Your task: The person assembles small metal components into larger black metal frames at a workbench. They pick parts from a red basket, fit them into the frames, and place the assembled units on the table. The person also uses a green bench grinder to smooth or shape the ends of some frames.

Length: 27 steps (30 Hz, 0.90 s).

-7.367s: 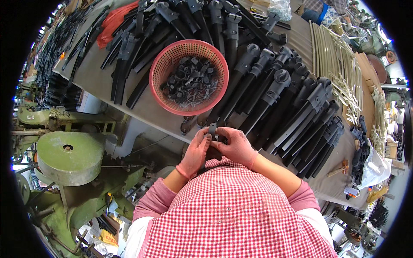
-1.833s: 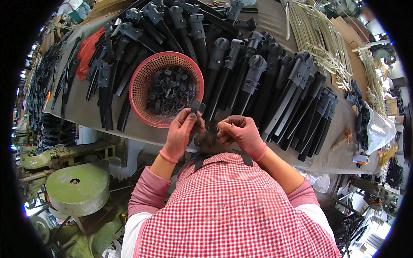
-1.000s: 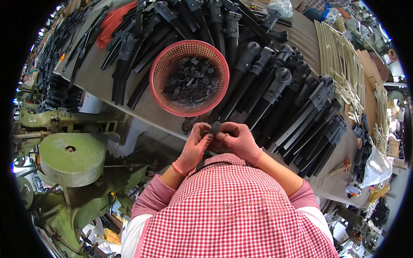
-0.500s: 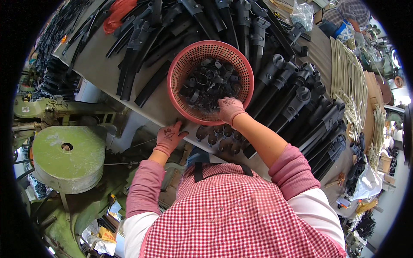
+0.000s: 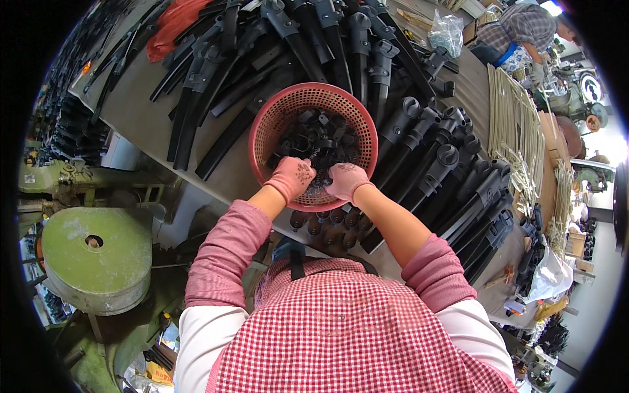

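A round red plastic basket (image 5: 263, 169) with lattice walls stands at the table's near edge. Black clamp-like parts (image 5: 322, 129) with rings and tabs fill its far half, and small dark coil springs lie among them toward the near side. Both my hands, in pink gloves, reach in over the near rim. My left hand (image 5: 293, 177) is closed, its fingertips beside a dark spring; whether it grips that spring is hidden. My right hand (image 5: 346, 181) is closed close to it, fingertips down among the small parts, and what it pinches does not show.
Small dark cylindrical pieces (image 5: 331, 234) stand at the table edge below the basket. Black tubes with grey joints (image 5: 452, 157) are piled behind and to the right. A green machine (image 5: 95, 252) stands at the left. Another person (image 5: 517, 29) works at the far right.
My left hand has moved from the table edge into the basket, beside my right hand, and its fingers have closed. The view has shifted slightly.
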{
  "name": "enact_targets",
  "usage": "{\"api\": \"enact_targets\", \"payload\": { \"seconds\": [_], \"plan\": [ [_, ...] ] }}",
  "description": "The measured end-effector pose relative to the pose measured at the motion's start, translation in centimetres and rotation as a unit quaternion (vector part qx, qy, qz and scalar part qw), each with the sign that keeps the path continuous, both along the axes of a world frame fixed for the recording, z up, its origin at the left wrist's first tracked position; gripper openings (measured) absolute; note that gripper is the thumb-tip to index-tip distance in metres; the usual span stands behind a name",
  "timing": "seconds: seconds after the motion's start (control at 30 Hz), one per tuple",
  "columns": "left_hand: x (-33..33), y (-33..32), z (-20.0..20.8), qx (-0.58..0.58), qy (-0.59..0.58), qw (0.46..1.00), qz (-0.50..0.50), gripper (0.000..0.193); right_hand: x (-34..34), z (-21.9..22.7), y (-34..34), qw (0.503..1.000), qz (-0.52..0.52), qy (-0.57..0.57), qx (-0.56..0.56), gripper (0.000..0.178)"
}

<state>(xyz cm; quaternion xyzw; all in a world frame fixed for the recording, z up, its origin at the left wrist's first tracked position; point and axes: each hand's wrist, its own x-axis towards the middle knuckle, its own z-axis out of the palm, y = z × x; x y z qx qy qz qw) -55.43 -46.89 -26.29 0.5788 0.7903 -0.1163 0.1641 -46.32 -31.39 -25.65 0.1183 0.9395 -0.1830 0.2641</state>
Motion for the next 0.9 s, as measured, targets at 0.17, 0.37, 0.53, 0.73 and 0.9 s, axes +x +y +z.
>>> {"api": "enact_targets", "payload": {
  "seconds": [0.17,0.37,0.53,0.73,0.9],
  "plan": [
    [1.5,-0.5,-0.3,0.013,0.001,0.999,-0.029,0.025,2.2,2.3,1.4,0.915,-0.228,0.094,-0.321,0.03],
    [1.6,-0.2,-0.7,0.043,0.015,0.999,-0.019,0.018,5.6,6.3,1.6,0.657,-0.359,0.135,-0.649,0.022],
    [1.4,-1.2,1.5,0.303,-0.14,0.933,0.134,0.012,8.0,8.9,1.7,0.609,-0.378,0.151,-0.68,0.025],
    [6.9,-1.2,9.8,0.445,-0.659,0.534,0.287,0.01,10.7,12.9,1.5,0.569,-0.381,0.155,-0.712,0.023],
    [10.4,-0.9,14.8,0.476,-0.665,0.489,0.304,0.02,12.0,15.3,0.9,0.57,-0.356,0.118,-0.732,0.022]
  ]
}}
